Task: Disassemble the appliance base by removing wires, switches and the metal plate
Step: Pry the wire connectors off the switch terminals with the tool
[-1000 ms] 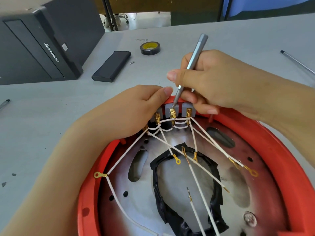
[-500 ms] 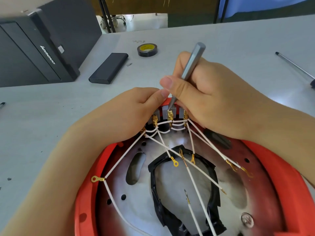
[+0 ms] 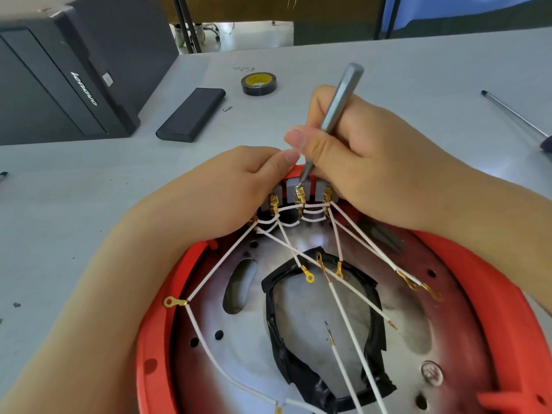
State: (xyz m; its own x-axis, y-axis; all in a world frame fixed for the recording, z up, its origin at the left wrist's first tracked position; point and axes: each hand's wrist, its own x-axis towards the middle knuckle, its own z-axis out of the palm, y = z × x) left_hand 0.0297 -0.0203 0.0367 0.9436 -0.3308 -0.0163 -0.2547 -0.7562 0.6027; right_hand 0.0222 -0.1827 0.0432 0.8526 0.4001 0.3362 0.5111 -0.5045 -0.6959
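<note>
A round red appliance base [image 3: 490, 288] lies open in front of me, with a shiny metal plate [image 3: 251, 348] inside it. Grey switches [image 3: 292, 192] with brass terminals sit at its far rim. White wires [image 3: 221, 267] with gold lugs fan out from them across the plate. My right hand [image 3: 370, 171] grips a grey metal screwdriver [image 3: 340, 97], whose tip rests at the middle switch terminal. My left hand [image 3: 227, 189] holds the rim beside the switches, thumb near the tool tip.
A black taped ring [image 3: 373, 306] lines the plate's centre hole. On the grey table lie a black case [image 3: 191, 115], a small bit [image 3: 227, 108], a roll of black tape [image 3: 258, 83] and a long screwdriver [image 3: 513, 115] at right. A black computer case [image 3: 68, 73] stands at left.
My right hand has rolled over the switches and the screwdriver stands steeper. The thumb has come closer to my left thumb. The view has shifted slightly.
</note>
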